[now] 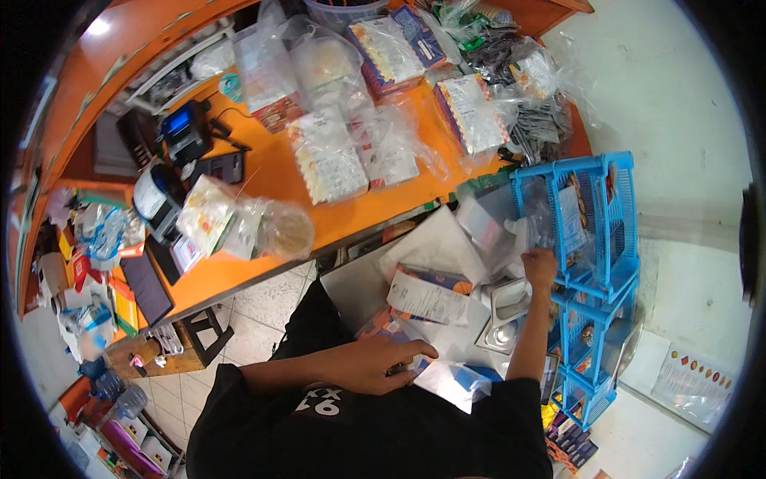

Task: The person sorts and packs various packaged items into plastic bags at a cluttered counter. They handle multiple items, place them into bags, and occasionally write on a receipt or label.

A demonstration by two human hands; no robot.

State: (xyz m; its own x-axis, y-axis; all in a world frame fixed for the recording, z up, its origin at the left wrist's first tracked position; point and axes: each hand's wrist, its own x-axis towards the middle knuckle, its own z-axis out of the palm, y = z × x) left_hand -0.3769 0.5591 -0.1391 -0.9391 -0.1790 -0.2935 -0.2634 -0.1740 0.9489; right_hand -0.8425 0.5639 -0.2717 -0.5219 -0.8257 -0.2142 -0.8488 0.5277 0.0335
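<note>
My left hand (392, 365) hovers in front of my body, index finger stretched out and the others loosely curled, with nothing visible in it. Just beside it lies a shiny white packet (450, 383) over something blue. My right hand (540, 269) reaches to the blue plastic rack (567, 239), its fingers closed at a clear plastic bag (538, 206); whether it grips the bag is hidden. Between my hands, a printed box with a paper slip (428, 297) rests on a metal surface (359, 281). Stainless steel containers (508, 304) stand beside my right forearm.
Bagged boxes with paper slips (328, 155) cover the orange counter (272, 164). A card terminal (184, 132), a label printer (158, 197) and a bagged round container (287, 230) stand at its left. White sheets (435, 242) lie nearer me. A wall (682, 149) borders the right.
</note>
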